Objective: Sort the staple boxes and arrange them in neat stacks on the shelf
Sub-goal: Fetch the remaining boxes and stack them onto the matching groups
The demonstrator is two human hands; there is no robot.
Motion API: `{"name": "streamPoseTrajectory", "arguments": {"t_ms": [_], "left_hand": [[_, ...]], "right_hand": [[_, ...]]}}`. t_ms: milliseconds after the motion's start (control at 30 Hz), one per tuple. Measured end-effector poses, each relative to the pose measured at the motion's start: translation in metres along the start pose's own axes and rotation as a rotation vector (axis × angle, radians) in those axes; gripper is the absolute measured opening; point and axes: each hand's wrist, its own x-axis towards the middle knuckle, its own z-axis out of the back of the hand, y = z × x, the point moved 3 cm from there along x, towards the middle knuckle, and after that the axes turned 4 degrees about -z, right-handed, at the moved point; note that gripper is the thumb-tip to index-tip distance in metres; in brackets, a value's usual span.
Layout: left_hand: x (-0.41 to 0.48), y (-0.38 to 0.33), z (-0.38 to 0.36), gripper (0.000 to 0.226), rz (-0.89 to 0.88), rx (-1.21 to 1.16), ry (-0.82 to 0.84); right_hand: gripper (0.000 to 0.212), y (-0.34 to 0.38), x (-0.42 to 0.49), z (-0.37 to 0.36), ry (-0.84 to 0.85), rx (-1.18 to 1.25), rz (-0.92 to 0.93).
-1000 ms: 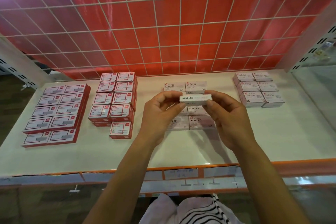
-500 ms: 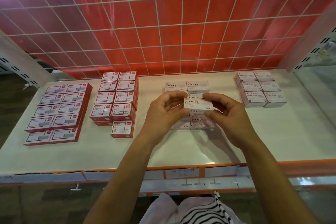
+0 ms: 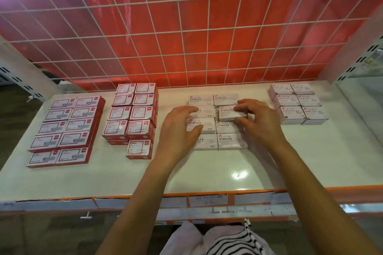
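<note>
Head view caught a white box (image 3: 233,113) printed STAPLES at frame centre, pinched by the right hand (image 3: 260,123) over the white STAPLES stack (image 3: 231,141) (two columns). The left hand (image 3: 179,130) rested on that stack's left column, fingers relaxed. Pink boxes (image 3: 298,103) reading PAPER CLIPS sat right; red boxes (image 3: 66,130) lay left on the shelf (image 3: 228,172).

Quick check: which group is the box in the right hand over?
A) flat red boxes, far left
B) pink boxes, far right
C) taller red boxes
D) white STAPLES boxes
D: the right hand holds the box over the right column of the white STAPLES boxes, while the left hand rests on their left column.
</note>
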Motion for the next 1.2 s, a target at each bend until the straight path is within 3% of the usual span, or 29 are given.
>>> {"name": "streamPoseTrajectory", "arguments": {"t_ms": [300,633,967,1200], "left_hand": [[0.01,0.006,-0.011,0.049,0.198,-0.057,0.148],[0.011,0.004,-0.022,0.042,0.269,-0.125,0.121],[0.008,-0.004,-0.026,0.051,0.293,-0.243,0.152],[0.005,0.003,-0.023,0.049,0.305,-0.246,0.123]], "right_hand": [[0.023,-0.002,0.002,-0.012,-0.034,-0.028,-0.017],[0.019,0.002,0.002,-0.016,-0.083,-0.044,0.007],[0.023,-0.001,0.0,-0.024,-0.064,-0.116,-0.017],[0.031,0.015,-0.026,-0.032,-0.11,-0.167,0.119]]}}
